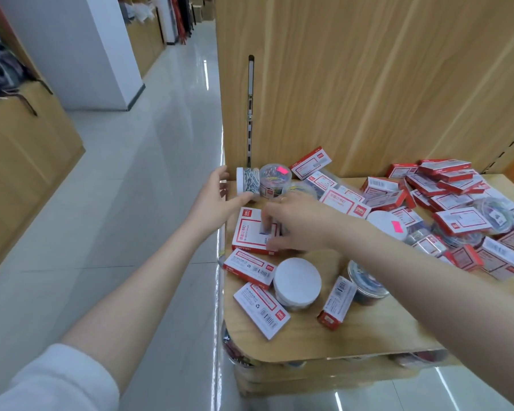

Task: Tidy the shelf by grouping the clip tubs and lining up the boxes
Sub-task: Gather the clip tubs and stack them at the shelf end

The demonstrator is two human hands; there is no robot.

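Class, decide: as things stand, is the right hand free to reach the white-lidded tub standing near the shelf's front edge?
Probably yes. The right hand hovers just behind the white-lidded tub, whose lid is uncovered; nothing lies between them.

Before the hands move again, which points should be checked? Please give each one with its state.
1. Left hand holds the tub of silver clips: ok.
2. That tub stands upright: not ok, it lies on its side.
3. Tub of coloured clips is right beside it: ok.
4. Right hand grips a box: cannot tell, blurred.
5. Boxes lined up: not ok, scattered.
6. White-lidded tub grouped with the others: not ok.
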